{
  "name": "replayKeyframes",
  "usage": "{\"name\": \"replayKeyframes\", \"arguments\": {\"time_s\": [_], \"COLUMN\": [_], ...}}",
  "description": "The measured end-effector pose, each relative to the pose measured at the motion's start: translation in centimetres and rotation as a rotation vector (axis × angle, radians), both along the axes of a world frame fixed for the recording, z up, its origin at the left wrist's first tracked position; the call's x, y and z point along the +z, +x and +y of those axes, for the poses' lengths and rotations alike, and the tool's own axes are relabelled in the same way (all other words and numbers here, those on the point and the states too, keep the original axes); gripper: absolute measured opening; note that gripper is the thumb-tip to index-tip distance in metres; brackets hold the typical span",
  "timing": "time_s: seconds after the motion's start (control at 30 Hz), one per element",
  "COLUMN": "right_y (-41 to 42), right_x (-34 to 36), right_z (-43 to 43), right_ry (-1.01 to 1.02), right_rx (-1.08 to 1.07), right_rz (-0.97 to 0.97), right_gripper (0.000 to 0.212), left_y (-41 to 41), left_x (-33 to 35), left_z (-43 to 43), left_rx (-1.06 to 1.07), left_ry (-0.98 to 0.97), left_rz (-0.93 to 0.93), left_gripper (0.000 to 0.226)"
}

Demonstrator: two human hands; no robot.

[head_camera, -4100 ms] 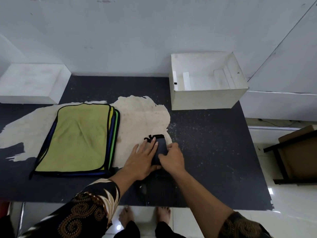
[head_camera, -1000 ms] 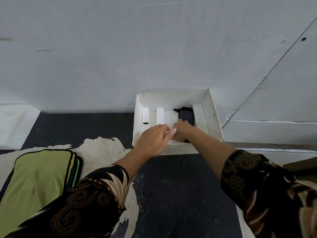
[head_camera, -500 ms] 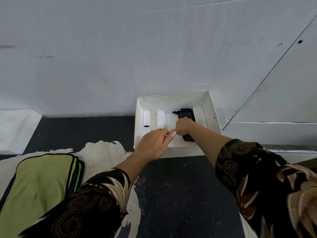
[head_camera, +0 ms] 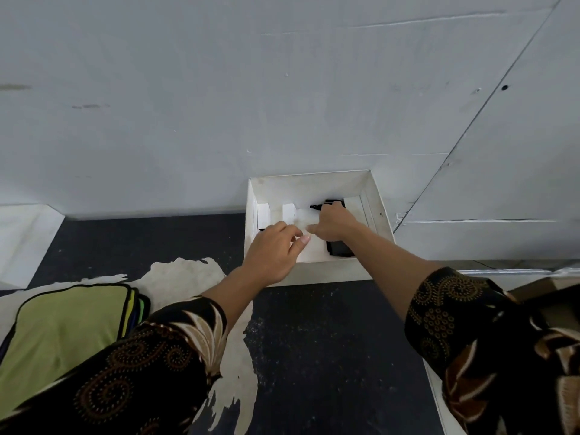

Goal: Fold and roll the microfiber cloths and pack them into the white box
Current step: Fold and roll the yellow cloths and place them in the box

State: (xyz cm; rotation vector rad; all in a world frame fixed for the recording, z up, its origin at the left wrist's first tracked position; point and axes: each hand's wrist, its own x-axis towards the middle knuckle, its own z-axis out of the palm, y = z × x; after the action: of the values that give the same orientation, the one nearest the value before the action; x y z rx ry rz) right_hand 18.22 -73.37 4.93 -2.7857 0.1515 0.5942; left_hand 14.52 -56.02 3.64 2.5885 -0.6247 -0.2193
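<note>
Microfiber packing: seating the black rolled cloth (head_camera: pixel 340 250) at the right end of the white box (head_camera: pixel 317 273) under the right hand (head_camera: pixel 332 222), gripping or merely pressing, cannot tell; hovering the left hand (head_camera: pixel 273 249), loosely curled, empty. Risking springy roll unwinding on release, crowding later rolls.

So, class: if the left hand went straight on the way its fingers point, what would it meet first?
Probably the right hand, which lies on the black rolled cloth in the white box, just ahead of the left hand; depth is unclear.
</note>
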Motion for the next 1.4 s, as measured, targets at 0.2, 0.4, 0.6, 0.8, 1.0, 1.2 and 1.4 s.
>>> {"name": "replayKeyframes", "arguments": {"time_s": [0.2, 0.4, 0.6, 0.8, 1.0, 1.2, 1.4], "right_y": [-3.7, -10.1, -17.0, -21.4, -23.6, -24.7, -25.8], "right_x": [1.6, 2.9, 2.9, 1.7, 0.4, -1.5, -4.1], "right_z": [3.6, 10.0, 18.5, 26.6, 32.1, 35.7, 39.2], "right_ry": [0.092, 0.152, 0.162, 0.035, 0.005, 0.049, 0.169], "right_rx": [-0.145, -0.263, -0.346, -0.311, -0.232, -0.138, -0.004], "right_rz": [-0.202, -0.358, -0.398, -0.370, -0.326, -0.258, -0.168], "right_gripper": [0.066, 0.066, 0.067, 0.075, 0.079, 0.079, 0.080], "left_y": [-1.7, -4.2, -8.2, -12.1, -14.8, -18.0, -21.2], "left_x": [2.0, 3.1, 4.1, 3.5, 2.1, -0.3, -2.1], "left_z": [4.7, 13.4, 22.4, 29.9, 35.5, 39.9, 42.5], "left_rx": [0.112, 0.119, 0.064, 0.086, 0.160, 0.276, 0.396], "left_ry": [0.010, 0.053, 0.220, 0.332, 0.404, 0.417, 0.438], "left_rz": [-0.164, -0.179, -0.156, -0.117, -0.047, 0.070, 0.180], "left_gripper": [0.037, 0.040, 0.055, 0.063, 0.068, 0.074, 0.066]}}
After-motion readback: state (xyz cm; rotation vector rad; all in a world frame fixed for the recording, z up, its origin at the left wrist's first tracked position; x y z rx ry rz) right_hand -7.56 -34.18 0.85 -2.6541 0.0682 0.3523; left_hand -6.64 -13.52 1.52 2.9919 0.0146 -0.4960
